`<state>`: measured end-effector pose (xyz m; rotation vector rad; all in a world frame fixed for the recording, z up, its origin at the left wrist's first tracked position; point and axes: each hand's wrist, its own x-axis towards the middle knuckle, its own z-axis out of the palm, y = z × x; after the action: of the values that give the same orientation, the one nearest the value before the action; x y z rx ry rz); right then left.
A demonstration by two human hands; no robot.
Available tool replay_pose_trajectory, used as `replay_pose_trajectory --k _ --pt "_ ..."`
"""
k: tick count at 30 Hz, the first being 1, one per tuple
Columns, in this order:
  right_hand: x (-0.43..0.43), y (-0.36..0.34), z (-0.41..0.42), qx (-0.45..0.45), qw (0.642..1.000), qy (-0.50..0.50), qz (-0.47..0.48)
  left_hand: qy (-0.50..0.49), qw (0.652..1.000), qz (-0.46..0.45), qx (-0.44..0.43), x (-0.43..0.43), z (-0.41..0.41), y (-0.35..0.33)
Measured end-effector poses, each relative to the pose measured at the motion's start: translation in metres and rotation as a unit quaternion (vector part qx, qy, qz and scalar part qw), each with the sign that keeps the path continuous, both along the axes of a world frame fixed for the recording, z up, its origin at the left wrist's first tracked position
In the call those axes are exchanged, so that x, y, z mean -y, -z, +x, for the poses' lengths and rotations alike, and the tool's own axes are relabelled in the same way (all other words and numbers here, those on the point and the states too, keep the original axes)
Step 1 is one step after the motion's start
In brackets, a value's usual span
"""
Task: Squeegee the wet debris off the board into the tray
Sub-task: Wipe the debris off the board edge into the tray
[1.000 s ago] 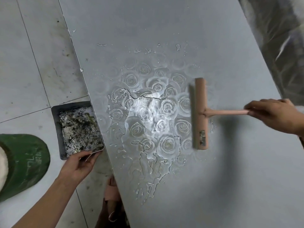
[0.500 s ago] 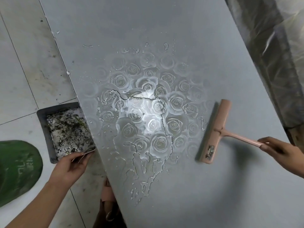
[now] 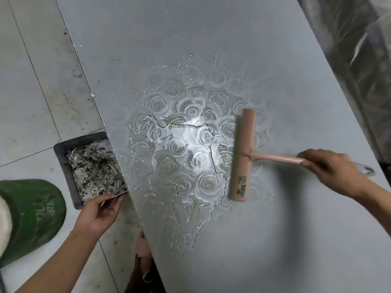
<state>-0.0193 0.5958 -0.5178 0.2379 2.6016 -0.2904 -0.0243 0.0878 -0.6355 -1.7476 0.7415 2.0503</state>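
A large grey board (image 3: 211, 34) fills most of the view, with a wet patch (image 3: 186, 157) of water streaks and reflected rose patterns at its middle. My right hand (image 3: 330, 168) grips the handle of a pink squeegee (image 3: 243, 155), whose blade lies on the right side of the wet patch. A dark tray (image 3: 61, 153) full of wet green and black debris sits against the board's left edge. My left hand (image 3: 99, 210) holds the tray's near corner.
A green bucket (image 3: 29, 220) stands on the tiled floor at the lower left. Clear plastic sheeting (image 3: 355, 49) hangs along the board's right side. A pink slipper on my foot (image 3: 143, 248) shows under the board's near left edge.
The squeegee, pulled back to the right and tilted half a second ago, has moved left onto the wet patch again and stands straighter. My left hand stays on the tray.
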Motion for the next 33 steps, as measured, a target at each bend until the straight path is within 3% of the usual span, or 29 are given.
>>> replay_pose_trajectory --k 5,8,12,18,23,33 --pt "-0.032 -0.019 0.013 0.038 0.994 0.054 0.083 0.003 1.000 0.003 0.008 0.003 0.000 0.005" --pt "0.000 -0.001 -0.001 0.056 0.997 0.024 0.037 0.008 1.000 -0.002 0.006 0.005 -0.002 0.001" --pt "0.032 0.005 -0.014 0.008 1.000 -0.014 0.019 0.015 0.999 -0.012 0.027 0.011 -0.001 0.002" --pt "0.048 -0.040 0.057 -0.032 0.999 0.021 0.016 0.048 0.999 -0.007 0.023 0.010 0.006 0.001" --pt "0.082 -0.029 0.095 -0.049 0.996 0.068 0.023 0.042 0.999 0.003 0.020 0.010 0.018 -0.001" --pt "0.143 -0.003 0.021 -0.148 0.981 -0.123 0.018 0.036 0.999 0.022 -0.011 0.008 0.028 0.005"
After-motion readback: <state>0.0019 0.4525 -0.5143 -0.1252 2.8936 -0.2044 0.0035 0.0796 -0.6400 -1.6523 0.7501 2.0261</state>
